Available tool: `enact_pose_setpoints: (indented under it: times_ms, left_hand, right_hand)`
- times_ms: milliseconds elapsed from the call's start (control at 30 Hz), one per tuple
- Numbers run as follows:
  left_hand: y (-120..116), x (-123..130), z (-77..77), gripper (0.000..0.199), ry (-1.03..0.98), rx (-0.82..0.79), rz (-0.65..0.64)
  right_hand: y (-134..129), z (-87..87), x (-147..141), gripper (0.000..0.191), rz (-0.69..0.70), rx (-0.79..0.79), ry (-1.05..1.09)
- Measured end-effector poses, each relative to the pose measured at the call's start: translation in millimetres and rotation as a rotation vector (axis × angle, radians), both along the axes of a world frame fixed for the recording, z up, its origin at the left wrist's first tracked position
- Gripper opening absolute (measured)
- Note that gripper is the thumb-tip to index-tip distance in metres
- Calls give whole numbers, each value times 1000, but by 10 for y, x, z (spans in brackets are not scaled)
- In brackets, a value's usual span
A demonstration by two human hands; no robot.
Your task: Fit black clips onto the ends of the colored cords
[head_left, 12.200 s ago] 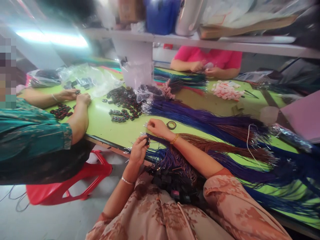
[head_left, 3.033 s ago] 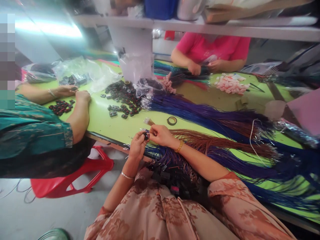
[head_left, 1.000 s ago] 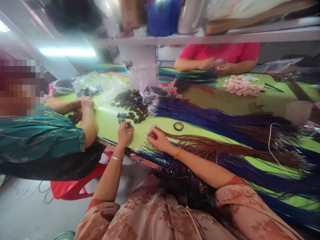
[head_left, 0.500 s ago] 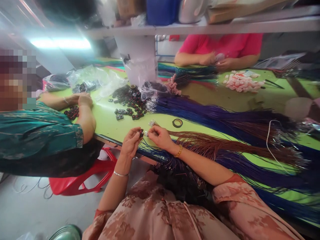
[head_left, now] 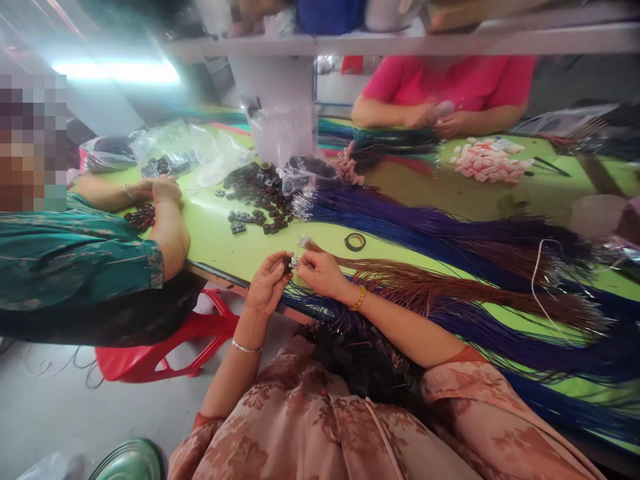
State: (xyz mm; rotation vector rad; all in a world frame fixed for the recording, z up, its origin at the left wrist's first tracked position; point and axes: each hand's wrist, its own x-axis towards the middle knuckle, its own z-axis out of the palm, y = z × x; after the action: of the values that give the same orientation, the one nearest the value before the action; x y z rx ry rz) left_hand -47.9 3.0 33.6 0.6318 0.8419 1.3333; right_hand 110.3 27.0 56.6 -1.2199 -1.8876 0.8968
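My left hand (head_left: 269, 282) pinches a small black connector (head_left: 288, 265) above the table's near edge. Close on its right, my right hand (head_left: 323, 273) has its fingers closed on a wire's metal terminal end (head_left: 295, 263), which touches or nearly touches the connector. Beneath my right forearm, brown wires (head_left: 425, 283) run off to the right, with blue wires (head_left: 465, 327) nearer my lap. Loose black connectors (head_left: 257, 193) are heaped farther back on the green table (head_left: 225, 247).
A roll of black tape (head_left: 355, 242) lies behind my right hand. A person in teal (head_left: 80, 260) sits at the left by a red stool (head_left: 150, 347); another in pink (head_left: 450, 87) works opposite. Pink-white parts (head_left: 487, 161) are piled at the back right. A shelf (head_left: 400, 44) spans above.
The black connector and the metal terminal end have come closer together between my hands. The view has shifted slightly.
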Motion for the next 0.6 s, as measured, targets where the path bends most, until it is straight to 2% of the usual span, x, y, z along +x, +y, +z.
enact_pose_setpoints:
  times_ms: [333,467,600]
  left_hand:
    - [-18,3,-48,34,84,38,19]
    - [-46,40,-52,44,183,25,40]
    - [-58,53,-87,42,236,3,97]
  right_hand:
    - [9,-51,-8,16,37,35,-2]
    - [28,-63,-4,18,93,50,-22]
    - [53,-62,24,16,167,81,-56]
